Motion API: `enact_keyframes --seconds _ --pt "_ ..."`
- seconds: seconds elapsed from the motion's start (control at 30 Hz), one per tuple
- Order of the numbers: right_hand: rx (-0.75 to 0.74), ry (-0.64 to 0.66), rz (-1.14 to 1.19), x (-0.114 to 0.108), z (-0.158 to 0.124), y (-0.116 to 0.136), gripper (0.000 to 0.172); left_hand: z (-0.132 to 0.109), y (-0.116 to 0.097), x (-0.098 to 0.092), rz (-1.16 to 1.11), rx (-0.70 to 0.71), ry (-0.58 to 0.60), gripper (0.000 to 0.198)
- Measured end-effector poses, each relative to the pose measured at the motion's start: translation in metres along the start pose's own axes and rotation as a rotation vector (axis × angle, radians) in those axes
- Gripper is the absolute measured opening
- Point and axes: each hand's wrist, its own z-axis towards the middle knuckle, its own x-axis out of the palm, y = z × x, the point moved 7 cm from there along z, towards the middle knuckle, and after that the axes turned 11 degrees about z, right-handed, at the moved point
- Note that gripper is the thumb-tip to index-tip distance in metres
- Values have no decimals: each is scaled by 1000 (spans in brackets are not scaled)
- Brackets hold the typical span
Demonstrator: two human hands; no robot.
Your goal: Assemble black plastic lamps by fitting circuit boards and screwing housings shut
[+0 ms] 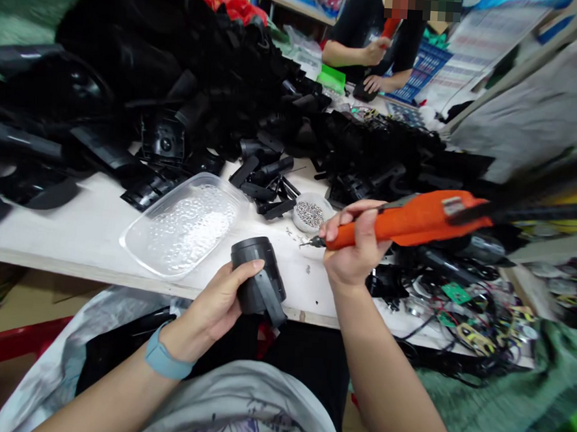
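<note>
Screws (309, 213) in bowl (305, 228), right of tray (143, 241), on table (96, 230)

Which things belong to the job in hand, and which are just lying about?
Likely part of the job:
black housing, in left hand
orange screwdriver, in right hand
bowl of screws

Seemingly lying about:
clear plastic tray
green circuit board

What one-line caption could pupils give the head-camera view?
Left hand holds a black casing; right hand holds an orange power screwdriver near a bowl of screws.
</note>
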Motion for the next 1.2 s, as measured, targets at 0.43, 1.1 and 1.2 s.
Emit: enact_keyframes --seconds 0.43,1.1,1.2 --pt "26 120 -13 19 -41 28 30 -25 8 25 -233 -100 472 64" --pt "86 72 -173 17 -48 16 43 -20 8 7 -200 -107 403 62" --pt "68 56 -204 13 -49 14 44 -20 8 8 -217 -116 416 59"
